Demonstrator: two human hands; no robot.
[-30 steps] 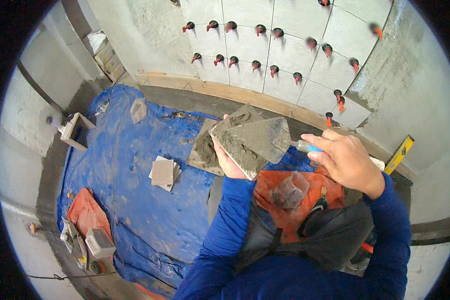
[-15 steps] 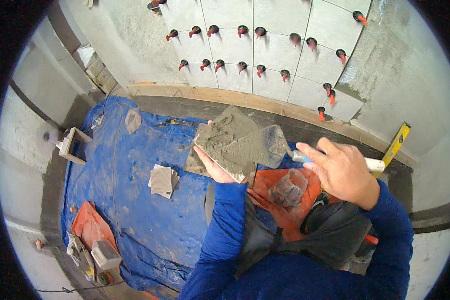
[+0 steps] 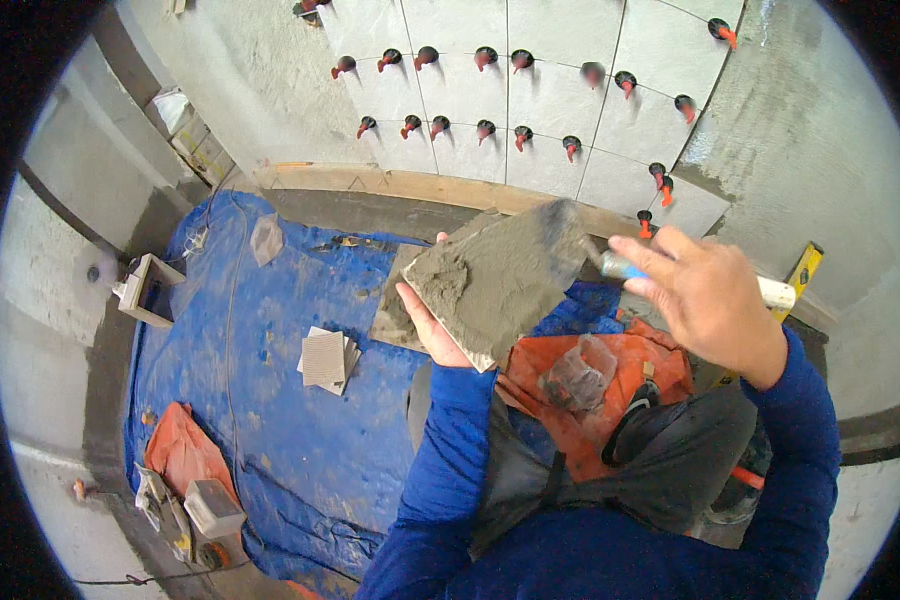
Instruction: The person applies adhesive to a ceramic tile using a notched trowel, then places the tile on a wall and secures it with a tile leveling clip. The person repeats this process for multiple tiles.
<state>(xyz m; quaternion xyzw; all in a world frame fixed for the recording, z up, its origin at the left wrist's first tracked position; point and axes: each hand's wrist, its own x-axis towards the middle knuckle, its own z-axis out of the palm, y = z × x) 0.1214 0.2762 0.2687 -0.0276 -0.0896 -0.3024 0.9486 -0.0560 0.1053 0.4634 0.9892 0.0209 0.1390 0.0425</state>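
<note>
Tile and trowel in a person's two bare hands, seen from above. The left hand (image 3: pixel 433 335) is clasped on the left edge of a mortar-coated tile (image 3: pixel 500 300), supporting it in front of the body, above the floor. Grey mortar (image 3: pixel 448 278) covers the upward face (thicker and rougher toward the left, smoother toward the right), while a pale strip of the tile's edge shows beside the palm. The right hand (image 3: pixel 708 305) is closed around the handle of a trowel (image 3: pixel 625 267), its forefinger lying along the grip; the smeared blade meets the mortar at the tile's right end. Behind the held tile, a grey slab (image 3: pixel 390 325) rests on a blue sheet (image 3: pixel 270 420), and well to the left lies a small stack of tiles (image 3: pixel 325 358). Below the trowel, a clear plastic bag (image 3: pixel 580 372) sits on an orange sheet (image 3: pixel 660 352). Beyond, a wooden batten (image 3: pixel 400 182) runs beneath wall tiles (image 3: pixel 555 105) fitted with black-and-red clips (image 3: pixel 522 137); a yellow spirit level (image 3: pixel 806 266) leans at the right
</note>
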